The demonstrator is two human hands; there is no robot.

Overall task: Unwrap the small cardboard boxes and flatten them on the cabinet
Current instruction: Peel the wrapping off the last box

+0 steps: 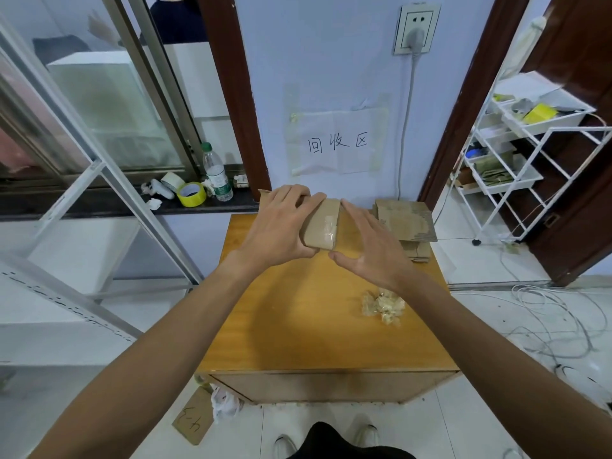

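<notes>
Sill clutter: the yellow tape roll (pixel 191 193) sits on the ledge well to my left; I don't need it for this step.
Left hand (pixel 278 226): my fingers curl over the far top edge and my thumb hooks under the near corner. This is the only firm hold on the carton, so I'd keep it snug without crushing the wall.
Small cardboard box (pixel 316 235): it is held tilted in the air above the cabinet's far edge, not resting on it, and is not yet flattened.
Tape strip (pixel 330 223): a clear band runs down the box's right end across the seam. I judge this is what must come off first. I'd find a loose corner rather than tear into the board.
Right hand (pixel 371 250): it is spread wide with straight fingers and grips nothing. My index tip is at the box's upper right corner and my thumb is just below the lower one. I can't tell whether either actually touches.
Next move: I'd pick at the strip's end with a nail and peel along the seam while my left hand braces against the pull.
Cabinet (pixel 298 326): there is bare wood directly under my hands, good for pressing the box flat.
Flattened stack (pixel 405 220): it lies at the right rear corner, and the finished piece should go there.
Tape wad (pixel 382 306): a crumpled ball sits near my right wrist, and I'd drop the new strip beside it.
</notes>
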